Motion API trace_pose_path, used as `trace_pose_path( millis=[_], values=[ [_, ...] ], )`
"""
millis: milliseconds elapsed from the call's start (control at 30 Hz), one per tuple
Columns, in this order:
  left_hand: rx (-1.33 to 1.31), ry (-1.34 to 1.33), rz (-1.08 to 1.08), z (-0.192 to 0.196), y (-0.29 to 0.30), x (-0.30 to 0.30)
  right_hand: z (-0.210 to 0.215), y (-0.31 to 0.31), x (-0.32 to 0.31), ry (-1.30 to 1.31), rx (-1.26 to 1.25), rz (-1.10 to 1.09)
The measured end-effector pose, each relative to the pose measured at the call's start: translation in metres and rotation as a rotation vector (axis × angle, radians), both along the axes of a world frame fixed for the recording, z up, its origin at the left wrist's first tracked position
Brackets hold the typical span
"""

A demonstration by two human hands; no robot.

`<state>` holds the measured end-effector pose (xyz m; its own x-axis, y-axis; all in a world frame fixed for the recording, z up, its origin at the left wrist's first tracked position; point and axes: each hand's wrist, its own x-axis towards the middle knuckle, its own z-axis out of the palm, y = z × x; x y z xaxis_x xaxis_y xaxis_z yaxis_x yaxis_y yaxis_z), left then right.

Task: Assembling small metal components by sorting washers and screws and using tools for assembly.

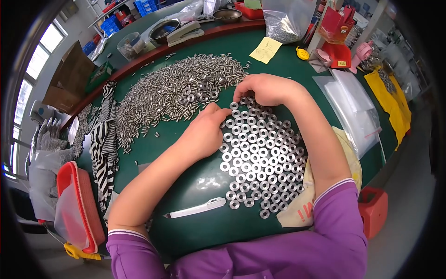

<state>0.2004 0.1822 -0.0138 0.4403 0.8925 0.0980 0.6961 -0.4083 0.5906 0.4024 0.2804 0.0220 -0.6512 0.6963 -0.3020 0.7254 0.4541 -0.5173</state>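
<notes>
Many silver metal rings (252, 138) lie flat in close rows on the green table. My left hand (206, 132) is at their upper left edge, its index finger reaching to the rings and its other fingers curled. At the far end of the rows, my right hand (267, 89) is bent down with its fingers closed over the rings. What either hand grips, if anything, is hidden. Beyond my hands spreads a big heap of small metal pins (162, 88), with several loose rings (190, 98) on its near side.
A white utility knife (197, 208) lies near me. To the left are a striped cloth (103, 139) and a red basket (88, 209). Clear plastic bags (348, 111), a yellow cloth (388, 100) and a yellow note (265, 49) lie right and far. A stapler (186, 35) sits behind the heap.
</notes>
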Motion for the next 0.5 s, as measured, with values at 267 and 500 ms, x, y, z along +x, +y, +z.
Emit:
trace_pose_path(
  millis=[267, 500],
  values=[
    [0.042, -0.039, -0.117, -0.002, 0.001, 0.025, 0.024, -0.002, 0.012, -0.178, -0.137, -0.047],
    [0.119, -0.006, -0.024, 0.018, -0.032, 0.004, 0.024, 0.007, 0.036, -0.066, 0.013, -0.146]
  ],
)
